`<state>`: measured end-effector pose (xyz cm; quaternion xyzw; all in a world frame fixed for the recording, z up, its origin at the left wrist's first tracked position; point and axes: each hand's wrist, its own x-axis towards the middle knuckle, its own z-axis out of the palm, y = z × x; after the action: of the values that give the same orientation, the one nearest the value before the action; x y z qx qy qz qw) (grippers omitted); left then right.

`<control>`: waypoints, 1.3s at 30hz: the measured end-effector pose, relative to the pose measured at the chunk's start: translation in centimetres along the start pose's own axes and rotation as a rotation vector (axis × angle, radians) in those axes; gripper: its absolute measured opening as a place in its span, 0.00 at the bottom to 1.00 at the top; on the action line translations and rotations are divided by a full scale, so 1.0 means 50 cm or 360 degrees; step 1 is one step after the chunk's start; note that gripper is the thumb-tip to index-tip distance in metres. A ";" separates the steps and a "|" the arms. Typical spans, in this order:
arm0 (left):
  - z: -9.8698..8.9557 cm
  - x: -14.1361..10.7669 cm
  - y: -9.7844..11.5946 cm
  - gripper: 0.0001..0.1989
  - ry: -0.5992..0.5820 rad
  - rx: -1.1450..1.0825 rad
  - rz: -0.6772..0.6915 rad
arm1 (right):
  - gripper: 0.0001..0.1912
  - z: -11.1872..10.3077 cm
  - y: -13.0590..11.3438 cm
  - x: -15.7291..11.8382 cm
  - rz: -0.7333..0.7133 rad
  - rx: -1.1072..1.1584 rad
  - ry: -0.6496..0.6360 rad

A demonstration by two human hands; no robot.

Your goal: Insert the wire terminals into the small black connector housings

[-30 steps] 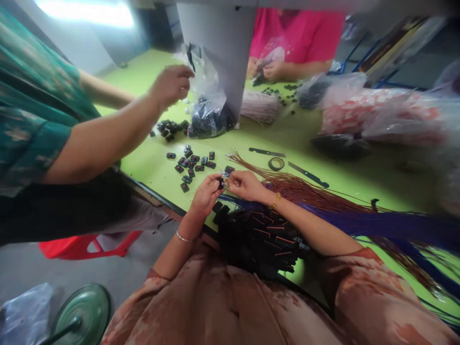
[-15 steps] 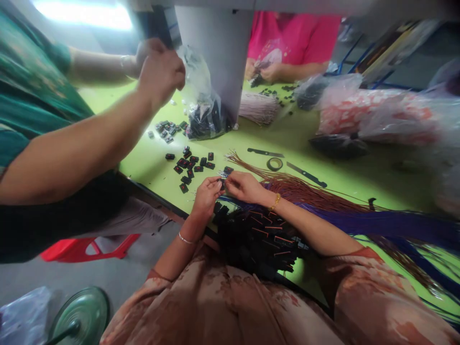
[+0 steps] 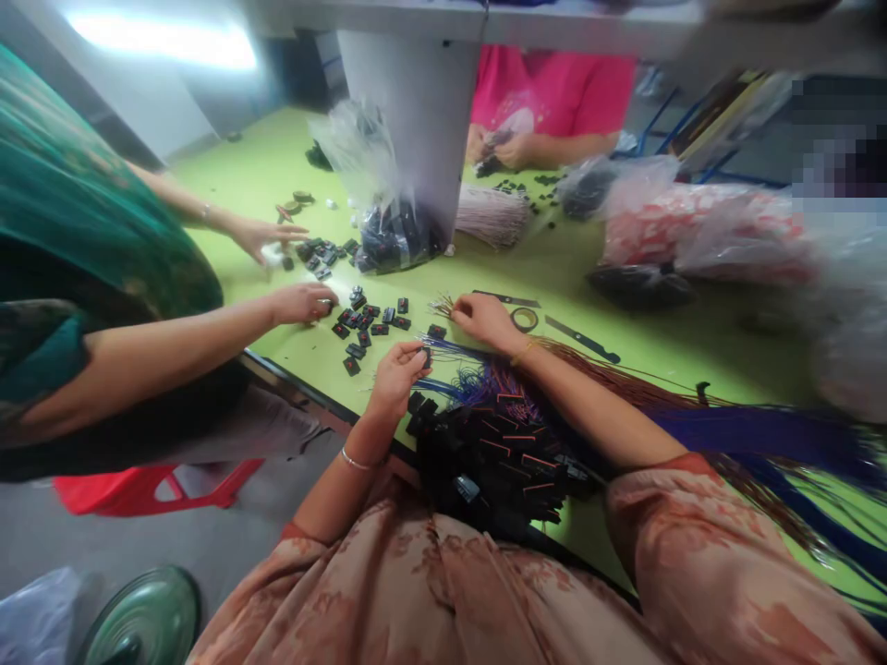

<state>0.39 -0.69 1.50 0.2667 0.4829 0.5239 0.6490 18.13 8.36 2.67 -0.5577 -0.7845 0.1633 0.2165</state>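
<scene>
My left hand is closed, pinching a small black plastic block between thumb and fingertips. Further right, my right hand has its fingers pinched at the tip ends of a bundle of brown wires; how many strands it grips is too small to tell. Between my hands lie blue wires with bare metal ends. A lone black block rests just left of my right wrist. Several more black blocks with red marks are scattered beyond my left hand.
A dark heap of black parts lies before my body. A tape roll and a black-handled knife lie beyond my right forearm. A co-worker's hand reaches in from the left. A filled plastic bag stands against the pillar.
My right hand has left the block in my left hand and moved forward to the brown wire ends. The co-worker's hands on the left have come down to the table.
</scene>
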 end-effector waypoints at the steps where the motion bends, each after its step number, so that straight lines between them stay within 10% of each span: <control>1: 0.000 0.000 0.001 0.15 -0.0010 -0.0003 -0.0010 | 0.08 0.004 0.008 0.014 0.0055 -0.0094 -0.0044; 11: -0.007 -0.002 -0.001 0.14 -0.0037 -0.0026 -0.0019 | 0.09 0.018 0.028 0.022 0.0075 -0.0276 -0.0045; 28: 0.009 0.012 -0.009 0.12 -0.0129 -0.0198 0.0009 | 0.07 -0.002 -0.049 -0.044 -0.0129 0.0881 -0.0129; 39: 0.008 0.019 -0.017 0.11 -0.0176 -0.0284 -0.0057 | 0.10 0.015 -0.045 -0.085 -0.0174 0.0706 -0.0108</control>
<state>1.12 -0.02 0.62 0.2276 0.4024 0.5376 0.7052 17.14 3.59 2.46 -0.4474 -0.7652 0.3386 0.3158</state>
